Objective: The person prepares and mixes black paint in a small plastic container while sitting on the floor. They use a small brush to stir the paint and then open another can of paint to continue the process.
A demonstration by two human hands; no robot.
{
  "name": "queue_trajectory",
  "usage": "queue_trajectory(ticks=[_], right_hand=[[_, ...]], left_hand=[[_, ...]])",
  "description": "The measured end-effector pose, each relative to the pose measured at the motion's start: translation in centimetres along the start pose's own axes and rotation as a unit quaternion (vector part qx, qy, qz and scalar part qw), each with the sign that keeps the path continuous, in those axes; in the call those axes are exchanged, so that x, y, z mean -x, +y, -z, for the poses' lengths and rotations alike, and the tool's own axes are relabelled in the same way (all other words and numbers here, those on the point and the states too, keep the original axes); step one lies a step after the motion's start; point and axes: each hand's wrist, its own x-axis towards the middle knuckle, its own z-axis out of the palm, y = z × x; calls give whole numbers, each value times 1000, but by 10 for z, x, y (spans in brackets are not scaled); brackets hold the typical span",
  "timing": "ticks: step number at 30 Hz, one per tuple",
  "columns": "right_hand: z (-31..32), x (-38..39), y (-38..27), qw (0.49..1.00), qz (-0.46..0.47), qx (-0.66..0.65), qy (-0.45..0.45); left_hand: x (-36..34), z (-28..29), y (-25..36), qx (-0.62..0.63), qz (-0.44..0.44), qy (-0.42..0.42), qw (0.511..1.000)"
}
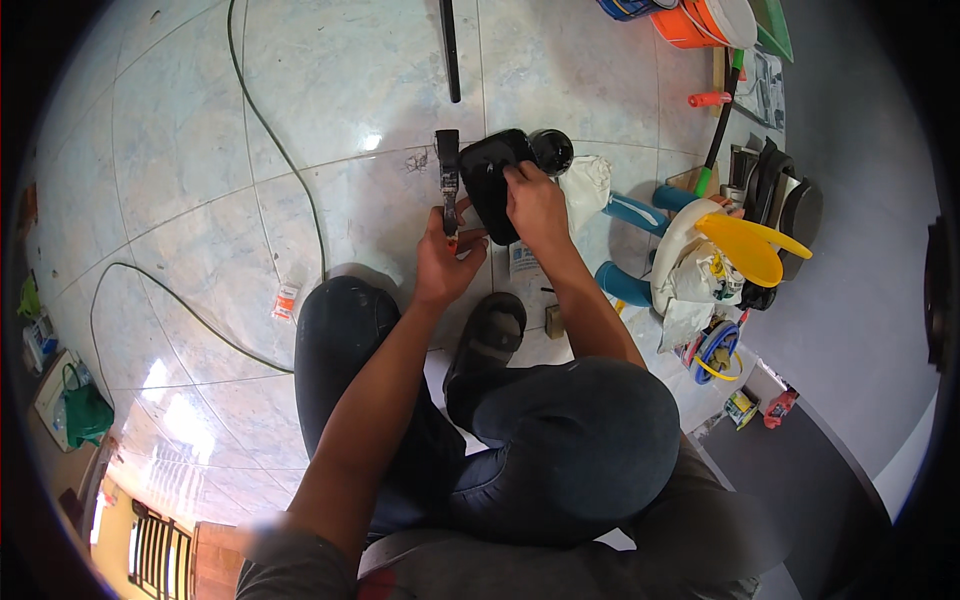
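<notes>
My left hand (440,268) is closed around the handle of a paintbrush (448,165), whose dark bristles point away from me. Its outstretched fingers reach to the edge of a glossy black panel (485,195) with rounded corners. Over that panel, my right hand (538,208) is closed in a pinch, fingertips at the panel's upper right face. Whatever lies between those fingertips is hidden. Just beyond the panel's right corner stands a round black container (550,152).
A black bar (450,50) lies ahead on the tiled floor (380,80). A cable (285,150) curves along the left. On the right are a white stool (680,240) with blue legs, a yellow scoop-like item (740,250), an orange bucket (690,25) and a grey wall (870,200).
</notes>
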Motion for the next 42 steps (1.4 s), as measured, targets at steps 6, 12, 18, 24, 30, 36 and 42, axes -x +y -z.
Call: queue_trajectory(ticks=[6,12,18,24,30,36,42], right_hand=[[-14,-6,7,987,-55,-110,101],[-34,-2,2,938,-180,-256,149],[-39,-3,-8,810,-318,-481,109],[-23,0,-14,834,-313,-435,128],[-35,0,-9,940,-186,-235,165],[-35,-4,-16,872,-295,-380,89],[-52,-6,-9,808,-324,-488,59]], left_hand=[[0,5,-5,2,14,-37,999],[0,1,1,6,21,-34,999],[0,1,0,-4,9,-11,1000],[-1,0,2,2,-6,-2,1000],[-1,-1,0,-4,-4,-6,1000],[0,4,-6,-5,9,-25,1000],[-3,0,-6,-12,-1,-13,1000]])
